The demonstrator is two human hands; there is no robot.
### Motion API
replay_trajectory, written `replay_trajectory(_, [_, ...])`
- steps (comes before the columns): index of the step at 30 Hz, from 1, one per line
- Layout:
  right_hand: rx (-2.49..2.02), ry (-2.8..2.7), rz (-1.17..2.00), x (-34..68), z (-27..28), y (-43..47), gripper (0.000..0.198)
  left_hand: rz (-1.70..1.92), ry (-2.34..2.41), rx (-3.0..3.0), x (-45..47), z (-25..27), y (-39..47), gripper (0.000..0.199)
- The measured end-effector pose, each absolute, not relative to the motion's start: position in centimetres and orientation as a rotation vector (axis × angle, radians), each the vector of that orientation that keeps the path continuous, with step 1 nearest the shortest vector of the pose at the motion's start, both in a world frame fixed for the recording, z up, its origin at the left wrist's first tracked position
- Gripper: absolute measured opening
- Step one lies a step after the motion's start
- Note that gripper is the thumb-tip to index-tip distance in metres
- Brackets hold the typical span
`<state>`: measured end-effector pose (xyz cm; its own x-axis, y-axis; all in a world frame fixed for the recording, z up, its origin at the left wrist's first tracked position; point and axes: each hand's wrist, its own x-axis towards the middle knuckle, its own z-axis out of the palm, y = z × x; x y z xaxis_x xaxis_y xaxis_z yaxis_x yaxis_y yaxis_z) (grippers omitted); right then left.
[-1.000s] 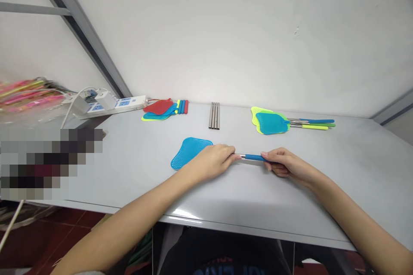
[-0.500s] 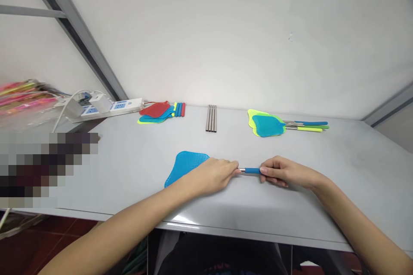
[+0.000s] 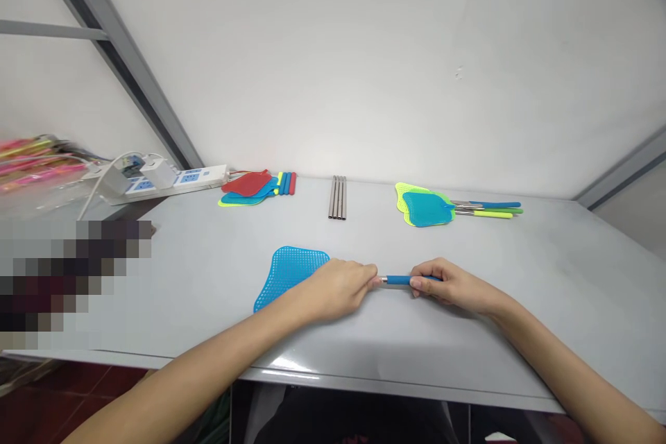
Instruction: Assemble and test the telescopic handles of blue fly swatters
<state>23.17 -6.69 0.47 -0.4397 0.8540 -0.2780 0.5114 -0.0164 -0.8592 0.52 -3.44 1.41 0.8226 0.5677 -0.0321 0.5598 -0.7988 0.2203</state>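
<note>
Low over the front of the table lies a blue fly swatter point(image 3: 292, 273), its perforated head to the left and its shaft pointing right. My left hand point(image 3: 343, 288) is closed round the metal shaft beside the head, covering most of it. A short stretch of bare metal shows past my left fingers. My right hand point(image 3: 442, 283) pinches the blue handle sleeve point(image 3: 398, 280) at the shaft's right end, thumb in front and fingers behind. Part of the sleeve is hidden in the right hand.
At the back of the grey table point(image 3: 208, 298) lie several metal tubes point(image 3: 337, 198). Left of them are loose swatter heads point(image 3: 245, 184) and coloured handle sleeves point(image 3: 286, 184). Swatters with handles point(image 3: 429, 209) are piled at the right. A power strip point(image 3: 200, 177) and bagged items point(image 3: 41, 163) sit far left.
The right hand has moved a little left along the blue sleeve, and more sleeve now sits inside its grip. The left hand keeps its hold on the shaft. The camera view has shifted slightly.
</note>
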Motion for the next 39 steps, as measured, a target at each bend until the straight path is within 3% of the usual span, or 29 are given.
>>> replay_trajectory(11, [-1.425, -1.857, 1.514, 23.2, 0.1, -6.5, 0.040, 0.044, 0.884, 2.786, 0.4, 1.4, -3.4, 0.033])
replay_trajectory(22, [-1.415, -1.906, 1.312, 22.7, 0.3, -6.7, 0.036, 0.058, 0.876, 2.760, 0.3, 1.2, -3.0, 0.037])
replay_trajectory(39, [-1.412, -1.815, 1.314, 22.1, 0.0, -7.0, 0.035, 0.040, 0.904, 2.687, 0.1, 1.3, -2.7, 0.040])
